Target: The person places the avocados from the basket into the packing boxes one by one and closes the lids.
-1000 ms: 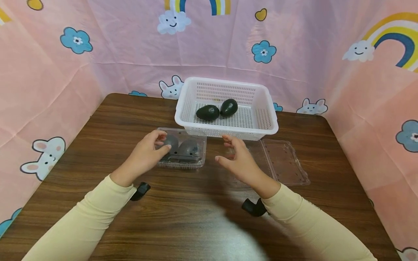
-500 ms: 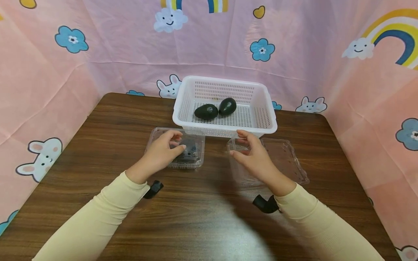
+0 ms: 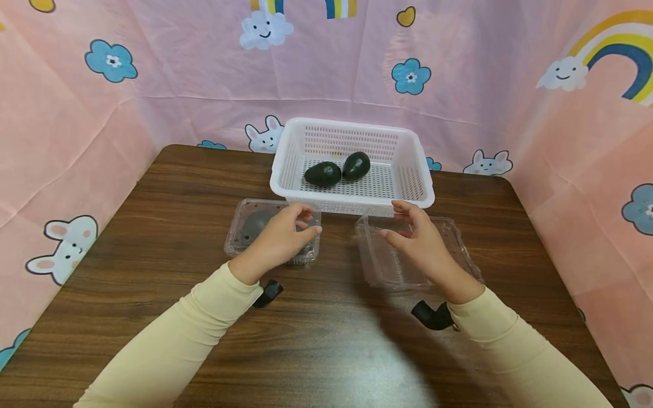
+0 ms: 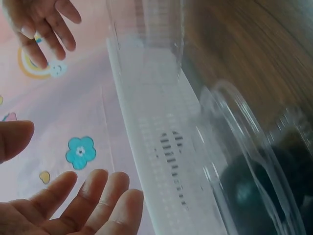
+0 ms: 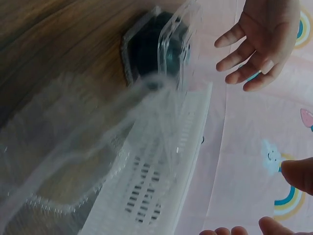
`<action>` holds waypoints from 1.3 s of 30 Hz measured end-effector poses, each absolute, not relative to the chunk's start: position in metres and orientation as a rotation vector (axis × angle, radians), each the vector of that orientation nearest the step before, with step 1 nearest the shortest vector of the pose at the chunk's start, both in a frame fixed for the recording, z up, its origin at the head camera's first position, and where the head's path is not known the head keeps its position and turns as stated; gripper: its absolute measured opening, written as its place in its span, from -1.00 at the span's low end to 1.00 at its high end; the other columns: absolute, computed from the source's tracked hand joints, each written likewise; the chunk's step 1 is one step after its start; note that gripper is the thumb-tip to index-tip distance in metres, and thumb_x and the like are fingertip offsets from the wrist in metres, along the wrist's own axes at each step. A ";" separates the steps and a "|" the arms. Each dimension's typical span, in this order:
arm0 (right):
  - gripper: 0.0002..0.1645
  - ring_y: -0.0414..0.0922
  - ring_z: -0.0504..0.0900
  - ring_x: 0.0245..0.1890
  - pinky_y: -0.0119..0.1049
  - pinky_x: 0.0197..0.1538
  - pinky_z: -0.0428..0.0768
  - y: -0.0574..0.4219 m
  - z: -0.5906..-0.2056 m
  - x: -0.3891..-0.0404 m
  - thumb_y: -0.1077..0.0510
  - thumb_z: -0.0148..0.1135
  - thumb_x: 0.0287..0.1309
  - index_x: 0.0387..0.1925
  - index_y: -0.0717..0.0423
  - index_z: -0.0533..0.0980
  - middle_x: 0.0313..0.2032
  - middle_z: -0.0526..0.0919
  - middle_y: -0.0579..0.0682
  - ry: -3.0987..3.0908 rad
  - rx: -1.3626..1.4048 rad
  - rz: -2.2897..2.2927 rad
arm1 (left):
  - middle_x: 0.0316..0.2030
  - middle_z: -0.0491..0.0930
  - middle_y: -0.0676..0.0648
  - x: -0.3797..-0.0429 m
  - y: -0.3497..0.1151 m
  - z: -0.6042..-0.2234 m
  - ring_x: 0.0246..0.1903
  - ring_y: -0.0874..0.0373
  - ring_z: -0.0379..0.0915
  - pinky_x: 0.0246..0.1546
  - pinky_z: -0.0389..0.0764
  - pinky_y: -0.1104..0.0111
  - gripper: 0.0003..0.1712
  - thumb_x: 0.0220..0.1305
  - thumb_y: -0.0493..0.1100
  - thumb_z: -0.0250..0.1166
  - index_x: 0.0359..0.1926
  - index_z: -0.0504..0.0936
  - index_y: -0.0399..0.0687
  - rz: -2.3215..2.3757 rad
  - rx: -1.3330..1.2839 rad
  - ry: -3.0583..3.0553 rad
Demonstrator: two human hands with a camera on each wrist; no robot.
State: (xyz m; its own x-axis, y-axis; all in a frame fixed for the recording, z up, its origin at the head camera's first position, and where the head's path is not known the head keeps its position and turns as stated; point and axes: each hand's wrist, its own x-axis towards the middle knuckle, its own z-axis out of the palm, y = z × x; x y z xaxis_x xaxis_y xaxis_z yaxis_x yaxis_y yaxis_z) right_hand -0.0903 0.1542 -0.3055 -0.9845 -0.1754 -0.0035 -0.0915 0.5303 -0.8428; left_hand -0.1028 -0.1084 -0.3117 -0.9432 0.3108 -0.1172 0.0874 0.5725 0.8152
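My left hand (image 3: 283, 238) hovers over the right part of a closed clear plastic clamshell box (image 3: 237, 232), its fingers relaxed and holding nothing. Through the lid shows a dark avocado (image 3: 256, 224); the hand hides the box's right side. My right hand (image 3: 423, 243) is above an open clear clamshell box (image 3: 382, 266), thumb apart from the fingers. In the left wrist view, empty space separates the thumb and fingertips of the left hand (image 4: 88, 208). Only the right hand's thumb (image 5: 299, 175) and some fingertips show in the right wrist view.
Behind the boxes stands a white perforated basket (image 3: 352, 203) with two dark green avocados (image 3: 323, 174) inside. Printed cloth (image 3: 194, 68) surrounds the back and sides of the brown wooden table (image 3: 316, 351). A black curved piece hangs by each wrist.
Both hands have shifted to the right; the left crosses from the left of the closed box to its right part. The open box stands more raised beneath the right hand than one second ago.
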 end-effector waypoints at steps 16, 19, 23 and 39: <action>-0.25 0.22 0.29 0.28 0.14 0.22 0.37 0.190 -0.304 -0.097 0.25 0.19 0.25 0.38 0.35 0.13 0.24 0.31 0.37 2.767 -0.145 -1.368 | 0.15 0.47 -0.22 -0.108 -0.068 -0.320 0.11 -0.07 0.45 0.02 0.50 0.11 -0.48 0.34 -0.05 0.23 0.21 0.41 -0.21 1.279 0.331 2.533; -0.24 0.24 0.30 0.28 0.14 0.23 0.37 0.196 -0.304 -0.098 0.24 0.19 0.25 0.39 0.34 0.12 0.25 0.31 0.39 2.779 -0.115 -1.339 | 0.12 0.49 -0.21 -0.109 -0.062 -0.321 0.07 -0.06 0.48 0.00 0.51 0.12 -0.49 0.32 -0.04 0.25 0.19 0.43 -0.21 1.268 0.342 2.543; -0.23 0.28 0.29 0.28 0.17 0.22 0.36 0.203 -0.305 -0.100 0.21 0.19 0.27 0.40 0.35 0.10 0.26 0.28 0.42 2.797 -0.095 -1.283 | 0.09 0.50 -0.22 -0.111 -0.056 -0.324 0.05 -0.07 0.49 0.00 0.52 0.14 -0.50 0.31 -0.06 0.26 0.17 0.44 -0.23 1.272 0.354 2.535; -0.19 0.35 0.22 0.31 0.22 0.24 0.31 0.237 -0.322 -0.114 0.15 0.15 0.30 0.42 0.37 0.02 0.33 0.18 0.45 2.753 0.092 -1.219 | 0.09 0.49 -0.22 -0.117 -0.035 -0.335 0.08 -0.06 0.43 0.07 0.46 0.13 -0.46 0.31 -0.07 0.27 0.20 0.42 -0.26 1.243 0.344 2.504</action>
State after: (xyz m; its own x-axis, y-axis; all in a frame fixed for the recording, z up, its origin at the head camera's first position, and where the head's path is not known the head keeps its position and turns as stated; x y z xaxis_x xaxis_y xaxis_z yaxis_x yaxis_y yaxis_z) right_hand -0.1144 0.2369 -0.3215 -0.9898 0.0036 -0.1424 0.1079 0.6720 -0.7327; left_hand -0.1171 -0.0352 -0.3348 -0.9185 0.3526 -0.1790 0.0706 0.5916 0.8031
